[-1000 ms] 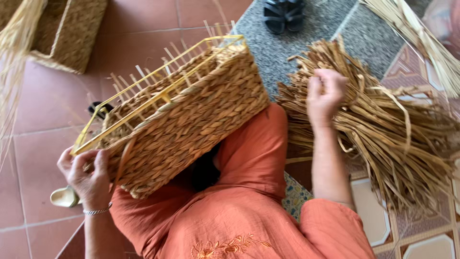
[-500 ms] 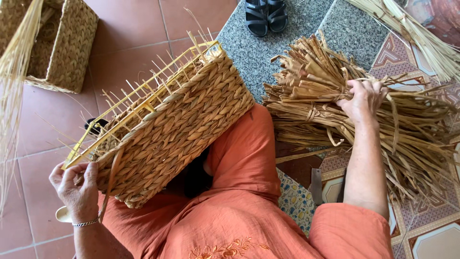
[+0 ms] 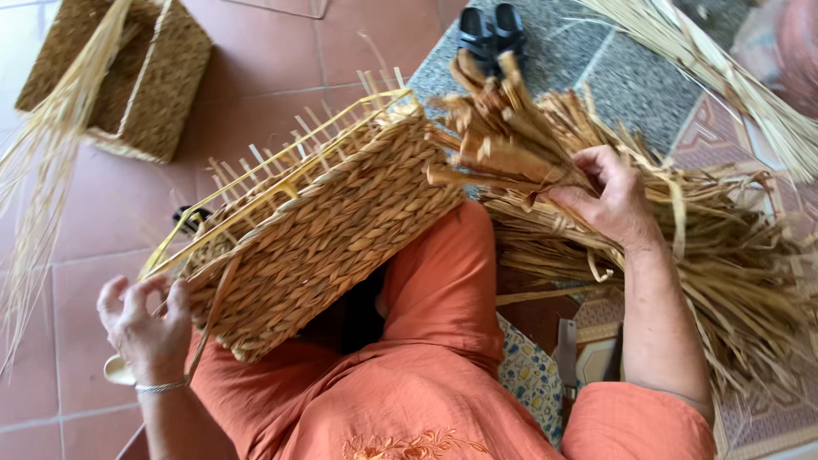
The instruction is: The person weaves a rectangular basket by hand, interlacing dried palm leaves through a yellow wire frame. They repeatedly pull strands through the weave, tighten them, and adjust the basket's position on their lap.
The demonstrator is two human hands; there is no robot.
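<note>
A half-woven straw basket (image 3: 328,226) on a yellow wire frame rests tilted across my lap, over my orange clothing. My left hand (image 3: 145,319) grips its near left corner and a loose strand hanging there. My right hand (image 3: 609,198) is closed around a bunch of dried straw stalks (image 3: 503,145), lifted from the big straw pile (image 3: 733,255) on my right. The bunch's cut ends point up and left, just above the basket's far corner.
A finished woven basket (image 3: 141,81) stands at the far left on the red tile floor. Long pale straw hangs at the left edge (image 3: 43,196) and lies at top right (image 3: 724,60). Black sandals (image 3: 490,30) sit on the grey stone strip.
My right hand has closed on a bunch of stalks and raised it out of the pile toward the basket. The basket and my left hand have barely moved.
</note>
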